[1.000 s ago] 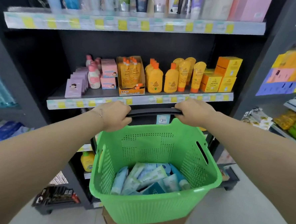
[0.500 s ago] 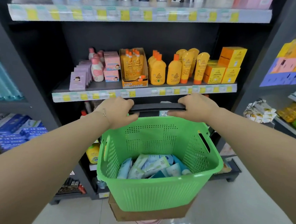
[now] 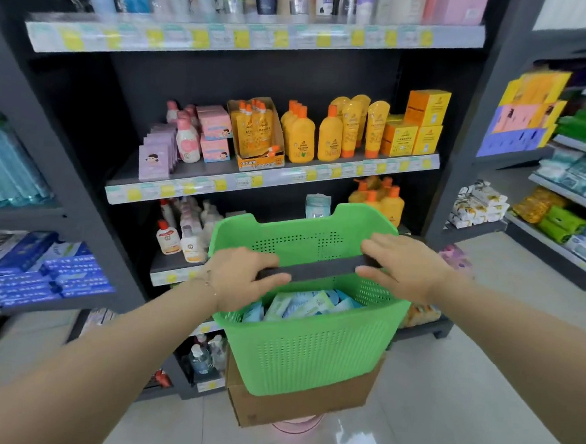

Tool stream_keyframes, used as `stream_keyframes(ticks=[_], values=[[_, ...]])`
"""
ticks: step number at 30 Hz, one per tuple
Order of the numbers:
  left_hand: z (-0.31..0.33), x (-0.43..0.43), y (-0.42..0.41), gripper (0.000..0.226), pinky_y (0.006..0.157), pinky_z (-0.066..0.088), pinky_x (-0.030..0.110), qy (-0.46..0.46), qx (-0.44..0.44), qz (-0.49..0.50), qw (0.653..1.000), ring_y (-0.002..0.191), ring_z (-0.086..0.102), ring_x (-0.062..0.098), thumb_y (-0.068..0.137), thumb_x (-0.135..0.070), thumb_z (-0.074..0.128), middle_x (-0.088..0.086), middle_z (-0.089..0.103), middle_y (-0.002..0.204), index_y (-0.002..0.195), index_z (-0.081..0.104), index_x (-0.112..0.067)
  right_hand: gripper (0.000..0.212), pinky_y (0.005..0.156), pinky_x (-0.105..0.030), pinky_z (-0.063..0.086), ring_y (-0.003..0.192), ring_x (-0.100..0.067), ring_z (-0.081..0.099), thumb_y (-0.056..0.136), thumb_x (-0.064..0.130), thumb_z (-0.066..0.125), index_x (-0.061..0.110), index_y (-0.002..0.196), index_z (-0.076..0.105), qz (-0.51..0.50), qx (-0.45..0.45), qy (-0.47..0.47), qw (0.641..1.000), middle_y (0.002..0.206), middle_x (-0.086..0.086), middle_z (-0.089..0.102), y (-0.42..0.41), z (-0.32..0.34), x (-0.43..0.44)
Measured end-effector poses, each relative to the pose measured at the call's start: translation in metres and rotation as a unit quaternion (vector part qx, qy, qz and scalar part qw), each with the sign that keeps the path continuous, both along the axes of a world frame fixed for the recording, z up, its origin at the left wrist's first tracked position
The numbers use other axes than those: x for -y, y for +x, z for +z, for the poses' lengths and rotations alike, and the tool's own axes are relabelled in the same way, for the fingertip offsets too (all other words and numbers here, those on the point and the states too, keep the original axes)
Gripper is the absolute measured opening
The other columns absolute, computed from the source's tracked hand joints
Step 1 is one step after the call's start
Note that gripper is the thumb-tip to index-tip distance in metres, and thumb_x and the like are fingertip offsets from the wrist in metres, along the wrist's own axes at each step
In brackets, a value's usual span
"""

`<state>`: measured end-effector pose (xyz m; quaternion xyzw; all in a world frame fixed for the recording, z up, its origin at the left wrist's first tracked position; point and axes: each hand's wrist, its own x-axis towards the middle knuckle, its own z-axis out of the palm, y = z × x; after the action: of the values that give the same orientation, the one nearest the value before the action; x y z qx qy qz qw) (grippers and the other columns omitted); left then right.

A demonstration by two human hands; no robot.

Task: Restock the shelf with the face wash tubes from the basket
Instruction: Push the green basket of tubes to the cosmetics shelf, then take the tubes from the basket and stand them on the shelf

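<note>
A green perforated basket sits on a cardboard box in front of the black shelf unit. Several pale blue and green face wash tubes lie inside it. A dark handle bar crosses the basket's top. My left hand grips the bar's left end. My right hand rests on its right end with fingers curled over it. The top shelf holds a row of upright tubes.
Orange bottles and boxes and pink items fill the middle shelf. Small bottles stand on the shelf below. Blue boxes lie at left. Another shelving unit stands at right. A pink stool peeks from under the box.
The basket has come down lower in front of the shelves and rests on the cardboard box. The handle has folded back toward me, over the basket's opening, with both hands on it.
</note>
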<state>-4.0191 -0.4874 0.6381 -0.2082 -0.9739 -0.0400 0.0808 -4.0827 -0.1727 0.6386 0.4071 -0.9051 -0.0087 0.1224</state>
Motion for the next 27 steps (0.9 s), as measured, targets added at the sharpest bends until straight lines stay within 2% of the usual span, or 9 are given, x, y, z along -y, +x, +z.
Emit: stream_keyframes(ticks=[4, 7, 12, 14, 17, 21, 27], values=[[-0.028, -0.011, 0.016, 0.039, 0.065, 0.049, 0.032, -0.046, 0.045, -0.036, 0.997, 0.076, 0.054, 0.012, 0.095, -0.061, 0.033, -0.012, 0.051, 0.082, 0.091, 0.055, -0.029, 0.041, 0.071, -0.036, 0.046, 0.077, -0.019, 0.050, 0.097, 0.056, 0.021, 0.022, 0.095, 0.044, -0.008, 0.014, 0.061, 0.998, 0.088, 0.003, 0.045, 0.019, -0.036, -0.009], [-0.051, -0.014, 0.026, 0.031, 0.070, 0.051, 0.033, -0.037, 0.099, -0.030, 0.994, 0.081, 0.054, 0.012, 0.098, -0.056, 0.033, -0.012, 0.049, 0.089, 0.102, 0.052, -0.032, 0.039, 0.071, -0.039, 0.047, 0.079, -0.021, 0.052, 0.097, 0.051, 0.024, 0.021, 0.098, 0.048, -0.027, 0.031, 0.066, 0.997, 0.089, 0.001, 0.047, 0.029, -0.056, -0.010], [-0.055, -0.012, 0.025, 0.057, 0.074, 0.049, 0.037, 0.081, 0.143, 0.005, 0.986, 0.078, 0.054, 0.009, 0.093, -0.067, 0.014, -0.008, 0.056, 0.086, 0.095, 0.055, -0.027, 0.050, 0.068, -0.032, 0.043, 0.077, -0.017, 0.051, 0.094, 0.061, 0.021, 0.024, 0.097, 0.054, -0.045, 0.054, 0.021, 0.997, 0.087, 0.005, 0.048, 0.027, -0.047, -0.013], [-0.049, -0.010, 0.014, 0.048, 0.074, 0.048, 0.036, 0.129, 0.137, 0.029, 0.982, 0.078, 0.055, 0.010, 0.096, -0.062, 0.025, -0.006, 0.059, 0.087, 0.091, 0.056, -0.026, 0.050, 0.066, -0.032, 0.041, 0.077, -0.017, 0.053, 0.095, 0.059, 0.022, 0.023, 0.099, 0.056, -0.051, 0.049, -0.002, 0.997, 0.088, 0.005, 0.051, 0.020, -0.037, -0.011], [-0.041, -0.007, -0.010, 0.023, 0.073, 0.044, 0.030, 0.166, 0.145, 0.082, 0.972, 0.078, 0.052, 0.007, 0.095, -0.049, 0.047, -0.008, 0.062, 0.103, 0.099, 0.059, -0.031, 0.032, 0.062, -0.032, 0.044, 0.081, -0.018, 0.059, 0.099, 0.047, 0.034, 0.025, 0.111, 0.053, -0.080, 0.057, 0.008, 0.995, 0.098, 0.007, 0.056, 0.005, -0.027, -0.004], [-0.036, -0.009, -0.039, 0.028, 0.086, 0.047, 0.033, 0.124, 0.173, 0.122, 0.969, 0.091, 0.053, 0.015, 0.095, -0.038, 0.053, -0.001, 0.057, 0.120, 0.118, 0.056, -0.023, 0.020, 0.069, -0.035, 0.049, 0.085, -0.019, 0.059, 0.098, 0.037, 0.041, 0.025, 0.108, 0.055, -0.070, 0.100, 0.058, 0.991, 0.102, 0.006, 0.057, -0.025, -0.022, 0.013], [-0.048, -0.017, -0.093, 0.033, 0.096, 0.044, 0.033, 0.079, 0.212, 0.149, 0.962, 0.111, 0.055, 0.019, 0.097, -0.034, 0.051, 0.004, 0.055, 0.131, 0.125, 0.054, -0.017, 0.014, 0.079, -0.038, 0.052, 0.087, -0.017, 0.055, 0.096, 0.031, 0.046, 0.025, 0.101, 0.057, -0.061, 0.200, 0.064, 0.976, 0.102, 0.006, 0.059, -0.091, -0.032, 0.035]])
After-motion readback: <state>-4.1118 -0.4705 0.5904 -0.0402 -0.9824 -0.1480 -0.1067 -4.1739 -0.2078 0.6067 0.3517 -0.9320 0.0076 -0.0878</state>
